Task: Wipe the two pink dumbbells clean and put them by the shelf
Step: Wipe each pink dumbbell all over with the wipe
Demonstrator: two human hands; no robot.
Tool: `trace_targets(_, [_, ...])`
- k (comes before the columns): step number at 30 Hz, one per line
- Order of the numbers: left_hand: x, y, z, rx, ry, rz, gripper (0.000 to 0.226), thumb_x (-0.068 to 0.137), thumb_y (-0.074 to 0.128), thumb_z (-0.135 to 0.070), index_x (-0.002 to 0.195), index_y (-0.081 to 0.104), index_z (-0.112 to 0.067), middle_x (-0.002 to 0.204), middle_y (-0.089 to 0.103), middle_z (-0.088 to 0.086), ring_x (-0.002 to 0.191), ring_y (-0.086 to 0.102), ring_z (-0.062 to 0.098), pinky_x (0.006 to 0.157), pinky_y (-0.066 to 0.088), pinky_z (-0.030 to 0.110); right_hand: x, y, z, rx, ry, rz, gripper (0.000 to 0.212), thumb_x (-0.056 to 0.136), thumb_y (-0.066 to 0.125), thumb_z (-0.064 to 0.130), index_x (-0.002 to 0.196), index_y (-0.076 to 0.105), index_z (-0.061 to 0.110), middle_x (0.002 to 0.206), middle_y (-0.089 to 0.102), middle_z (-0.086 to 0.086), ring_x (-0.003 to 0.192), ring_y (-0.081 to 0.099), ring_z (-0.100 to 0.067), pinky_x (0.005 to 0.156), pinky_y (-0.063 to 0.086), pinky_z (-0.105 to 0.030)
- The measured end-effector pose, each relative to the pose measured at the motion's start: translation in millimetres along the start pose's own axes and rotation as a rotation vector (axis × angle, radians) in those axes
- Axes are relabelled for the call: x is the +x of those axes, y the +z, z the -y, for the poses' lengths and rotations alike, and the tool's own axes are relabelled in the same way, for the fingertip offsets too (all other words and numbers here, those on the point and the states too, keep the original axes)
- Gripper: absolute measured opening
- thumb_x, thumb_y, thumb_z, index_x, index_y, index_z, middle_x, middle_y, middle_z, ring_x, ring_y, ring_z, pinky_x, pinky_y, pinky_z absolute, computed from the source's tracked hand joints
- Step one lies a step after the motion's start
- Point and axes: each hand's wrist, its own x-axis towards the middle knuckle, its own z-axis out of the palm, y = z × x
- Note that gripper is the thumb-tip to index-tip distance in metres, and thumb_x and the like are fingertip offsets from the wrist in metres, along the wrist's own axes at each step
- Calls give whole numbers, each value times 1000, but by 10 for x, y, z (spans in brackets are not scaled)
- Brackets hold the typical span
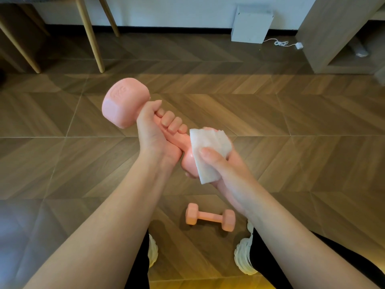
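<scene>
The left hand [155,132] is closed round the handle of one pink dumbbell [125,103], held tilted above the floor [291,113] with its far head up and to the left. The right hand [225,170] clasps a folded white wipe [208,151] against the near head of that dumbbell — thumb on top of the wipe, fingers curled underneath. The second dumbbell [210,216] lies on the floor between the white shoes [243,259], well apart from the shelf [325,38] at the far right — a white box [251,24] stands by the wall near it
</scene>
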Motion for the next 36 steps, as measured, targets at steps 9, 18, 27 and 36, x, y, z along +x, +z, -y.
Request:
trace_targets(9, [18,-12,29,7,-35,-11,36,91,47,-18,59,32,-21,48,23,-7,40,21,12,44,26,24,-5,75,3,-108,-64,-79,34,87,53,45,112,55,21,94,64,-9,84,63,-27,81,54,-54])
trace_targets(18, [-22,-25,2,7,-24,43,36,93,44,-18,60,28,-21,47,21,-6,41,19,12,43,25,24,14,103,-43,-151,-65,-93,60,64,77,48,117,57,27,114,64,-11,100,66,-30,92,54,-55])
trace_targets(27, [-46,-46,-5,-6,45,104,34,94,49,-21,63,35,-19,49,28,-6,42,28,11,46,32,24,-3,62,49,277,248,59,66,80,66,44,135,50,12,117,61,-22,100,64,-37,67,59,-42])
trace_targets(36, [-10,-58,12,-12,19,-15,36,94,49,-19,64,30,-21,50,22,-7,42,23,11,45,28,23,24,129,48,47,49,-76,50,77,67,37,122,53,22,89,73,0,78,69,-15,73,57,-41])
